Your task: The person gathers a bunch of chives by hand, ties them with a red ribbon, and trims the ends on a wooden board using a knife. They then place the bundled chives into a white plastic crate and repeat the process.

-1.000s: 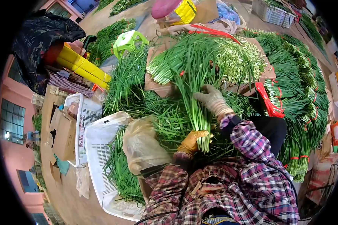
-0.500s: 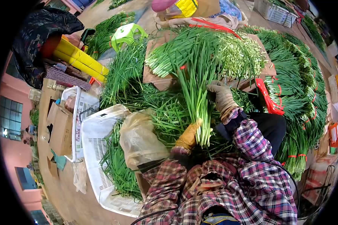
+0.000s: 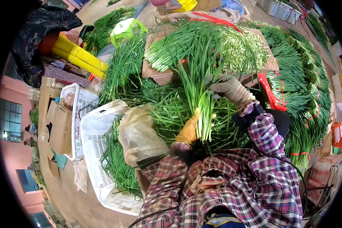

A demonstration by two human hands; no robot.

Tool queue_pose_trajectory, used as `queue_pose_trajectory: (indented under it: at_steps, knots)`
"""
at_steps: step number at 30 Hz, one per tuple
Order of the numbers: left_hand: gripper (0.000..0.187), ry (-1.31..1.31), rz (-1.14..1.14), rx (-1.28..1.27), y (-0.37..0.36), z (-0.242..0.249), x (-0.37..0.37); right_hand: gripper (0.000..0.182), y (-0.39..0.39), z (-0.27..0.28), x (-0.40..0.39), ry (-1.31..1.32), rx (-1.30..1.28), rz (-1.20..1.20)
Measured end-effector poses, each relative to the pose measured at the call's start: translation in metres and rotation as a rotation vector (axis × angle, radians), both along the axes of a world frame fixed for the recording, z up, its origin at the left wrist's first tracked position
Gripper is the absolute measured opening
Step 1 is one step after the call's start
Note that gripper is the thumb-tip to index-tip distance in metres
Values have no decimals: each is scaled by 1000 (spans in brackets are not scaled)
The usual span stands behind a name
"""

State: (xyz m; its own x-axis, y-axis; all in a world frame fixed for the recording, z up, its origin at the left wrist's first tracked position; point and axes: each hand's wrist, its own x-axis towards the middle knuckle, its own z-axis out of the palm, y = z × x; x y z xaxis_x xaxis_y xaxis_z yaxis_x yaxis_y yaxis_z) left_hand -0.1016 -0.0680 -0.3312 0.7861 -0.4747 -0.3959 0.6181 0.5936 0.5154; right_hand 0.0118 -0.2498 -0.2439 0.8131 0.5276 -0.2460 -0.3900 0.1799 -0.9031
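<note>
A white crate [image 3: 93, 146] of loose leaves [image 3: 119, 169] stood leftmost, then a plastic bag [image 3: 140, 136]. My left hand [image 3: 189, 129] gripped the green bundle [image 3: 202, 98] by its pale stems; my right hand [image 3: 230, 89], partly open, was at its right side, left of red ties [image 3: 270, 93].

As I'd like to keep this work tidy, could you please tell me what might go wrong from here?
The left hand grips the bunch low, near its pale ends, so the long leaves might splay or slip. Those leaves also overlap greens on the cardboard, so strands could tangle.
</note>
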Motion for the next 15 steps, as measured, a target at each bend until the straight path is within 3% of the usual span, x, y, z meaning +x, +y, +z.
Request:
queue_pose_trajectory:
  at_steps: [4,6,9,12,14,15]
  knots:
    - [58,-69,-12,59,-2,-6,-1,28,6,-16,0,142,-20,-140]
    - [56,-76,1,11,-2,-7,0,23,6,-25,-7,247,173,-150]
    - [55,-39,40,-36,-2,-11,-1,29,0,-51,-8,232,203,-210]
    - [53,-61,66,-13,-4,-13,-3,37,-8,-70,-2,211,-30,-310]
    - [52,-53,68,19,-5,-5,-3,40,-6,-87,1,-319,-822,-459]
    - [52,-55,76,24,-6,-3,-3,45,-4,-63,-9,-374,-993,-426]
